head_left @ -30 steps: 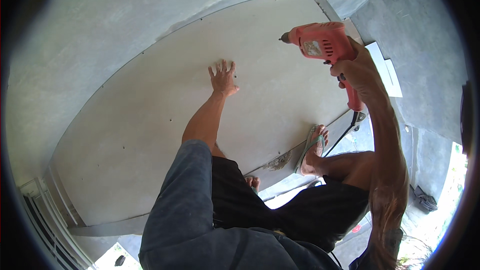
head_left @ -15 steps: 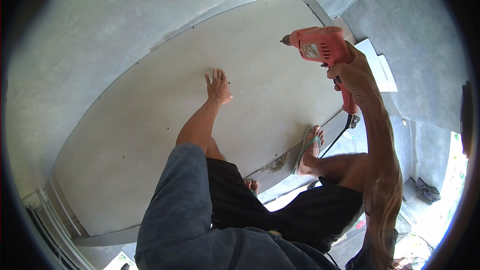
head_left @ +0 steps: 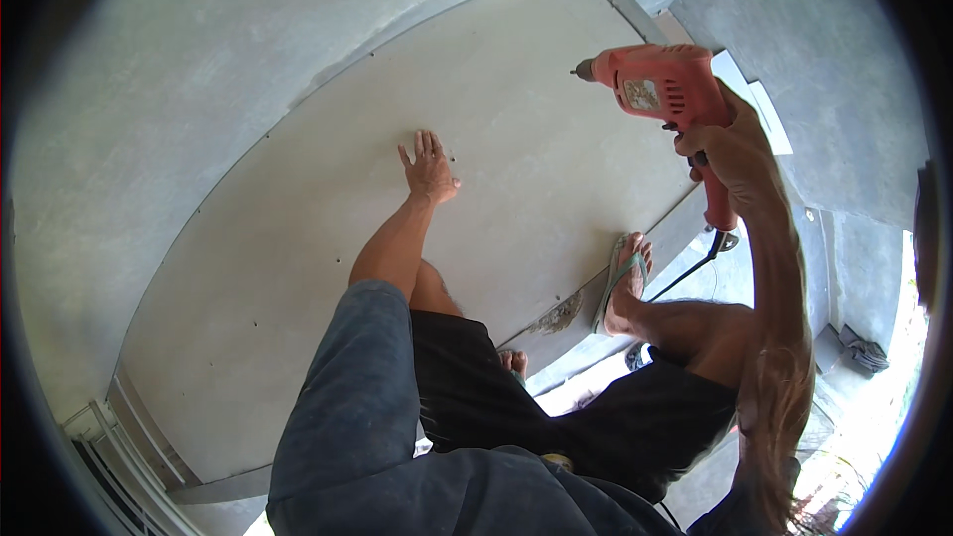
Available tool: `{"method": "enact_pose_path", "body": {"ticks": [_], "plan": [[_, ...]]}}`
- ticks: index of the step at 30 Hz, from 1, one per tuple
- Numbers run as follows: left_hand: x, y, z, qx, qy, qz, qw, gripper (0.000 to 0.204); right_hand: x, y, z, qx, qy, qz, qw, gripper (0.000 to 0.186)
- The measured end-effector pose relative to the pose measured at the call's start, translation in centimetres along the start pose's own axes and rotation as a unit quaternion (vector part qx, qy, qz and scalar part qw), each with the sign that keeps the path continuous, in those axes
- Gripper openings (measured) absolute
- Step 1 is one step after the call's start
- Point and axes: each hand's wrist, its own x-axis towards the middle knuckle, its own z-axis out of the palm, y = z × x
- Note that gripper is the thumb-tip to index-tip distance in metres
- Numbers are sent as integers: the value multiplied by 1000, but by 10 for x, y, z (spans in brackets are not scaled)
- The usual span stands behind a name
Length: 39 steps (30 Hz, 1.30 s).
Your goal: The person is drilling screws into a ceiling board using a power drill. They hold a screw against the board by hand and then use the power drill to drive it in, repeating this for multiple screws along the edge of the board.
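My right hand [head_left: 733, 157] grips a red power drill [head_left: 685, 81] by its handle, fingers wrapped near the trigger. The drill is raised over the right part of a large pale flat board [head_left: 298, 357], its chuck pointing left and its short bit touching nothing. On that board my left hand [head_left: 431, 177] lies flat with the fingers spread and nothing held. Just beside its fingertips is a small dark spot [head_left: 453, 159], a screw head or a hole; I cannot tell which. Several similar dots mark the board.
A power cord [head_left: 685, 276] runs down from the drill handle past my sandalled foot [head_left: 625, 283]. Grey plastered walls [head_left: 149, 69] rise around the board. White sheets [head_left: 770, 117] lean at the right. Pale metal bars [head_left: 129, 457] stand at lower left, and a dark bundle [head_left: 867, 353] lies far right.
The drill and my right hand sit slightly farther right in the picture, and the whole view has shifted a little. My left hand stays flat on the board.
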Motion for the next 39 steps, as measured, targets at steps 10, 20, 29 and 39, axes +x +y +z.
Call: {"method": "enact_pose_path", "body": {"ticks": [10, 20, 29, 39], "plan": [[-12, 16, 49, -69, -1, 57, 996, 87, -18, 2, -4, 56, 2, -43, 997, 53], [-63, 68, 25, -80, -8, 419, 904, 78, -34, 32, -36, 53, 31, -23, 998, 64], [-23, 4, 19, -31, -57, 97, 993, 82, -36, 23, -36, 47, 58, -23, 997, 65], [-43, 55, 25, -188, -27, 251, 949, 77, -50, 17, -41, 20, 63, -5, 998, 63]]}}
